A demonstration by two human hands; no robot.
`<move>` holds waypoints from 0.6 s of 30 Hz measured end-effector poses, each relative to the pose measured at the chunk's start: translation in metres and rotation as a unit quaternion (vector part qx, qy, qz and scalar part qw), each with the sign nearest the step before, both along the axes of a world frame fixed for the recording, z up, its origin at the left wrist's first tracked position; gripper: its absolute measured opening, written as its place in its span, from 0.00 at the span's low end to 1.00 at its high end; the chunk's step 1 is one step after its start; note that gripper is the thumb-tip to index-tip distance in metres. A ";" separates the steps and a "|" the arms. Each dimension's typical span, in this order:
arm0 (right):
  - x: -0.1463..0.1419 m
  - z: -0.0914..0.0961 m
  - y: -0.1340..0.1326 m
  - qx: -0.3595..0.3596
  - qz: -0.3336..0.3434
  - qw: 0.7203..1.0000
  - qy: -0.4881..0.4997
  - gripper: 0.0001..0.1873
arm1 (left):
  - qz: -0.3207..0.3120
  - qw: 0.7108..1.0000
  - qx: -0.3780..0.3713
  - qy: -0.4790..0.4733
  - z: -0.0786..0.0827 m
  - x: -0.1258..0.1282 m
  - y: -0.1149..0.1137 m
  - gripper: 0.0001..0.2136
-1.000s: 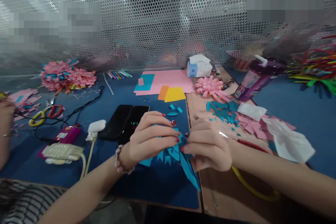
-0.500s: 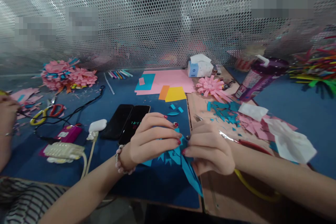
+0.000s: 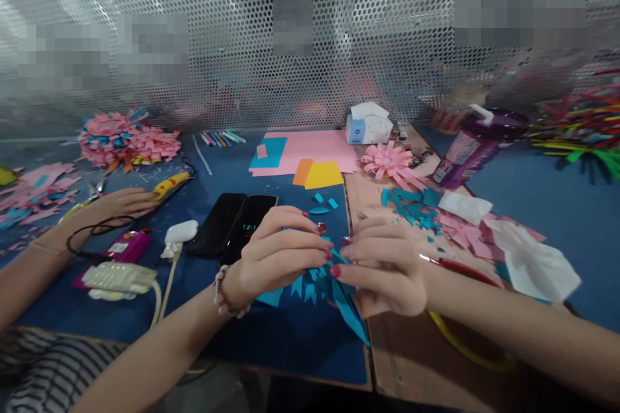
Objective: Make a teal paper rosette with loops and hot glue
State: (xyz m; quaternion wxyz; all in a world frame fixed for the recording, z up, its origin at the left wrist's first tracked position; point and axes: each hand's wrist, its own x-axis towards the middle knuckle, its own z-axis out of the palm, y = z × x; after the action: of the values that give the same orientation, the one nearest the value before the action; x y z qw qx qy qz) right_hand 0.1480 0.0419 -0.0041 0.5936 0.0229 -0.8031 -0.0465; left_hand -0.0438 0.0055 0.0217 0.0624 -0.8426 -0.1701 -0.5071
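Both hands meet over a fringed strip of blue paper [image 3: 310,287] near the front of the table. My left hand [image 3: 288,242], with a beaded bracelet at its wrist, has its fingers closed on the paper. From the right, my right hand [image 3: 385,264] pinches the same paper, its fingertips almost touching those of the left. A long blue end hangs down between them. Scissors with red handles [image 3: 460,269] lie partly under my right forearm. Beyond my hands are small blue paper scraps [image 3: 320,210].
Two dark phones [image 3: 217,222] lie left of my hands, near a white charger [image 3: 181,232] and a magenta box [image 3: 128,245]. A co-worker's hand [image 3: 121,203] touches a yellow tool [image 3: 172,185]. Pink sheets [image 3: 314,142], a tissue box [image 3: 369,126] and a purple cup [image 3: 477,145] stand farther back.
The co-worker's hand has reached in from the left and set the yellow tool on the table. My fingers have shifted slightly on the blue paper, which stays between my hands.
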 end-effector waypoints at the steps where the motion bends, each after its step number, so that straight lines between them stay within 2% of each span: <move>1: 0.001 -0.001 0.000 0.012 -0.007 1.000 -0.012 0.10 | -0.003 1.000 0.001 -0.001 -0.001 0.000 0.000 0.04; 4: 0.005 -0.004 0.002 0.012 -0.020 0.999 -0.044 0.11 | -0.003 1.000 -0.002 -0.008 -0.002 0.000 0.001 0.04; 7: 0.004 -0.006 0.002 -0.006 -0.035 0.999 -0.032 0.12 | -0.003 1.000 -0.008 -0.014 -0.004 -0.001 0.002 0.05; 12: 0.000 0.001 -0.001 0.013 -0.014 0.999 -0.026 0.11 | -0.012 1.000 0.004 -0.012 -0.005 -0.001 0.003 0.05; 18: -0.003 0.001 -0.001 -0.017 -0.019 1.000 -0.011 0.12 | -0.007 1.000 0.013 -0.016 -0.003 0.000 0.003 0.05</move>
State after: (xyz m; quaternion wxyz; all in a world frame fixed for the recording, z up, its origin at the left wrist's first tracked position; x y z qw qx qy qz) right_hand 0.1454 0.0404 -0.0030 0.5844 -0.0020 -0.8103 -0.0443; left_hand -0.0442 0.0084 0.0188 0.0672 -0.8348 -0.1582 -0.5231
